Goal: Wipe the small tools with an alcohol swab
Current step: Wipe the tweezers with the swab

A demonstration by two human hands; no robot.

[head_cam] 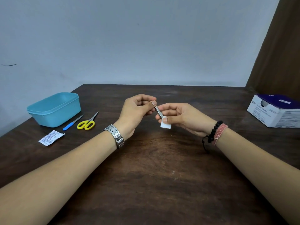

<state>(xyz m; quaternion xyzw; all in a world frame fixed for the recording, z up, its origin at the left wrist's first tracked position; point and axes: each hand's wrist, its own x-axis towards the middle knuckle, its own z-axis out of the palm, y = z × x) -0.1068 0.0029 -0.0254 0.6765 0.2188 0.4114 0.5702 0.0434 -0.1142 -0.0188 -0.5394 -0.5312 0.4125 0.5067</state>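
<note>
Fingers of the left hand (136, 109) pinched the far end of a slim metal tool (158, 112), thumb on top and the other fingers curled under it. The right hand (180, 116) pinched a small white swab (165, 124) around the tool's near end, thumb pressed on the swab's top edge, so both grips were closed on something. Tool and swab were held above the middle of the dark wooden tabletop (154, 168), the tool slanting from the left hand down to the right.

A metal watch (116, 135) sat on the left wrist; a black bead bracelet (214, 131) and a pink thread band (220, 132) sat on the right.

Out to the left, yellow-handled scissors (87, 122) lay flat with the blades pointing far and right. Just beside them on the left lay a nail file with a blue handle (72, 123), and beyond both stood a light blue plastic tub (54, 109). A torn white printed wrapper (51, 138) lay nearer than the file, apart from it. At the far right edge sat a white and dark blue box (274, 110) with small print too blurred to read.
</note>
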